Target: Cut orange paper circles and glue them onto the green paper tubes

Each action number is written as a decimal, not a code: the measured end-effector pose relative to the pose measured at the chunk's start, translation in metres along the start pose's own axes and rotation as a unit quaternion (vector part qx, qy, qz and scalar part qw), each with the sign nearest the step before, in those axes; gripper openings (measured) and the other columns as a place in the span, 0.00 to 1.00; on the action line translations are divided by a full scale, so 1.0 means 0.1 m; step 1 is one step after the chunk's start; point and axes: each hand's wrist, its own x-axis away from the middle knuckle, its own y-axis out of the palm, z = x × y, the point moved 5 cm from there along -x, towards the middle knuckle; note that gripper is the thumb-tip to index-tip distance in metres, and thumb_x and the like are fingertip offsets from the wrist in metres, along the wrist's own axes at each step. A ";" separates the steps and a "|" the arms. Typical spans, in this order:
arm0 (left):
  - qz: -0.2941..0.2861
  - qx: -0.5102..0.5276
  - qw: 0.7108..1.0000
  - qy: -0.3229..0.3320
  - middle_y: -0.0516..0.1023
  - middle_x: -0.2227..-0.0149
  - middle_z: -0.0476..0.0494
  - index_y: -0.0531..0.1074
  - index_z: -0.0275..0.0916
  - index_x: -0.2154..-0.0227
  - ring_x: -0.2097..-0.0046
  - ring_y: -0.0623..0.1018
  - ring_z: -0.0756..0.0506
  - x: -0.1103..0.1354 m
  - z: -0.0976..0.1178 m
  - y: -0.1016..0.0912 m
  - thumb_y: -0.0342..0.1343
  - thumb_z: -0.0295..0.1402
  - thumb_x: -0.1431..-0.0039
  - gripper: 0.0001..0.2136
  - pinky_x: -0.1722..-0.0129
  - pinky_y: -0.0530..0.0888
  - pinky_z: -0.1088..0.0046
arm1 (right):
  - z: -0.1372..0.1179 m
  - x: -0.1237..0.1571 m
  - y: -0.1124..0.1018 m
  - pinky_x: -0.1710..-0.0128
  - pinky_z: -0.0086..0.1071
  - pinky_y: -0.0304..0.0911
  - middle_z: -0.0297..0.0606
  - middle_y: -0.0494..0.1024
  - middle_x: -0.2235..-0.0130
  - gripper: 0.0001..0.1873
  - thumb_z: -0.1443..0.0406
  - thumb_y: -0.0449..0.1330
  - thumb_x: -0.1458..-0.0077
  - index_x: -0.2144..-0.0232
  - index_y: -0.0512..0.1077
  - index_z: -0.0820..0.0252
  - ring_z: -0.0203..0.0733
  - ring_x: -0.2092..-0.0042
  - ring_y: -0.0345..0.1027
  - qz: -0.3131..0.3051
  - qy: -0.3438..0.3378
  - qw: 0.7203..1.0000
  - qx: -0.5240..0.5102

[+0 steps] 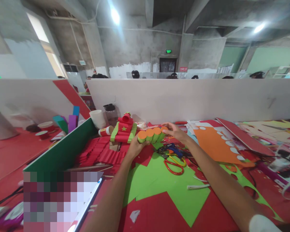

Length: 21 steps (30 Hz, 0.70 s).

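Observation:
A joined row of green paper rolls with orange round tops [156, 138] is held up over the table between both hands. My left hand [135, 147] grips its left end, thumb along the near side. At the right end, my right hand [173, 130] pinches the last roll, its fingers by the orange top. Just behind the left hand stands a red and green paper model [124, 129] with a yellow star. Below the right hand lie scissors with red and yellow handles [175, 164] and a blue-handled tool [175, 150].
Green foam-like sheet [157, 180] and red pieces cover the table front. Folded red strips [96, 153] lie left beside a green divider [60, 148]. Orange sheet with round cutouts [210, 145] lies right. A white partition [183, 100] closes the back; a pixelated screen [62, 203] sits front left.

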 end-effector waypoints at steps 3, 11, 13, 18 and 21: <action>-0.002 -0.010 1.000 -0.003 0.81 0.53 0.38 0.74 0.36 0.56 0.53 0.80 0.39 0.00 -0.01 0.00 0.65 0.39 0.51 0.20 0.52 0.77 0.62 | 0.01 0.00 0.00 0.62 0.33 0.72 0.36 0.77 0.59 0.19 0.57 0.64 0.43 0.51 0.70 0.55 0.41 0.58 0.73 0.015 0.006 1.000 -0.006; -0.002 -0.007 1.000 -0.005 0.81 0.53 0.40 0.74 0.36 0.57 0.53 0.79 0.39 0.01 -0.02 0.00 0.64 0.37 0.51 0.18 0.52 0.77 0.62 | -0.03 0.00 0.02 0.63 0.32 0.72 0.36 0.77 0.60 0.20 0.56 0.66 0.47 0.53 0.72 0.55 0.41 0.59 0.72 0.013 0.002 1.000 -0.009; 0.000 -0.009 1.000 -0.006 0.81 0.54 0.40 0.74 0.36 0.57 0.53 0.79 0.39 0.01 -0.01 0.00 0.65 0.36 0.51 0.18 0.52 0.77 0.62 | -0.04 0.01 0.02 0.63 0.32 0.72 0.36 0.77 0.60 0.19 0.55 0.66 0.46 0.54 0.73 0.56 0.40 0.60 0.72 0.009 0.009 1.000 -0.025; -0.001 0.000 1.000 -0.002 0.81 0.53 0.39 0.74 0.36 0.55 0.53 0.80 0.38 0.01 0.01 0.00 0.65 0.36 0.51 0.20 0.51 0.77 0.61 | 0.03 0.02 -0.03 0.65 0.32 0.74 0.36 0.78 0.61 0.15 0.53 0.66 0.46 0.61 0.77 0.55 0.41 0.60 0.73 0.035 0.061 0.994 -0.078; -0.001 -0.005 1.000 -0.003 0.81 0.53 0.38 0.73 0.35 0.55 0.53 0.80 0.38 0.01 0.02 0.00 0.65 0.36 0.52 0.20 0.51 0.76 0.61 | 0.09 0.00 -0.06 0.65 0.34 0.76 0.37 0.79 0.62 0.14 0.53 0.65 0.45 0.64 0.78 0.55 0.44 0.59 0.74 0.058 0.079 0.990 -0.097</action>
